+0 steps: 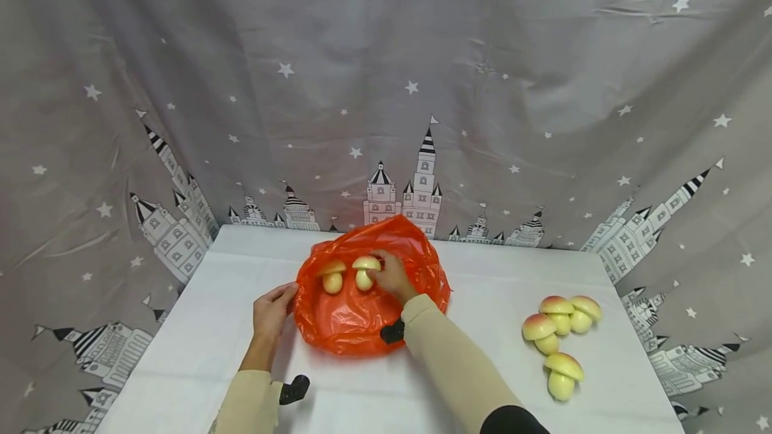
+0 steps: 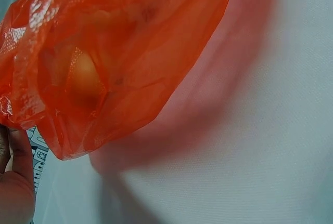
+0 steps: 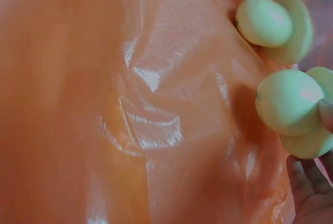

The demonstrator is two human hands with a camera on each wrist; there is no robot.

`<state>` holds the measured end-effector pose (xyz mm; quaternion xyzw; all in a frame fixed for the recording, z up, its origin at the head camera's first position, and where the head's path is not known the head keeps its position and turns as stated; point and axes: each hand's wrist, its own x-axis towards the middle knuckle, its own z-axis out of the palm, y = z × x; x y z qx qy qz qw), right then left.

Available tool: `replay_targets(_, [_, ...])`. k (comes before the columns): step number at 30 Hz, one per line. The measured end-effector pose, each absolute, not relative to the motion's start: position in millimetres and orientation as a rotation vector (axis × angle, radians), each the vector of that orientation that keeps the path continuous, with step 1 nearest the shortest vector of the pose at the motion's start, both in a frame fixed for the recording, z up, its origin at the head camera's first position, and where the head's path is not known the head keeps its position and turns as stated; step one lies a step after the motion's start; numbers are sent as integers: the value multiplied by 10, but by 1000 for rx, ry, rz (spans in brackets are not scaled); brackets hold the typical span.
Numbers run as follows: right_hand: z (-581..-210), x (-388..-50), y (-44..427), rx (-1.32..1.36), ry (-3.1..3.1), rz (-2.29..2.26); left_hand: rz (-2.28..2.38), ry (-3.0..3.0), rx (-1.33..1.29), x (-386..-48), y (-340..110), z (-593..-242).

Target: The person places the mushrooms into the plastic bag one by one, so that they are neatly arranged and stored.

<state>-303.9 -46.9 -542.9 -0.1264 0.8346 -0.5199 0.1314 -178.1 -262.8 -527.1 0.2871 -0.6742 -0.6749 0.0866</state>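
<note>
Two hands at an open red plastic bag (image 1: 340, 317), one mushroom held within its mouth.
The bag sits on the white table (image 1: 482, 276), its opening spread wide. The left hand (image 1: 269, 313) pinches the bag's left rim between thumb and fingers. The right hand (image 1: 393, 278) reaches over the opposite rim, its thumb and fingers clamped on the held mushroom (image 1: 364, 280), yellow with a rounded stem; whether this touches the bag's lining cannot be told. Just to its left, a second mushroom (image 1: 332, 282) lies inside the bag, apart from both hands. Well to the right on the table, three red-tinged mushrooms (image 1: 559, 323) cluster together, with a single mushroom (image 1: 563, 380) just nearer the viewer. Behind hangs a grey curtain (image 1: 332, 32) printed with stars and castles.
</note>
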Motion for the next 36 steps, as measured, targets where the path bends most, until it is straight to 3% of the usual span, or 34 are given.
replay_targets(21, [-5500,-3019,-544,-300,2386,-1556,-2040,-1951,821,-1798,-2619,-5283])
replay_targets(36, [-5288,-2933,-388,-313,2422,-1552,-2011,-2020,841,-1764,-2612,-5214])
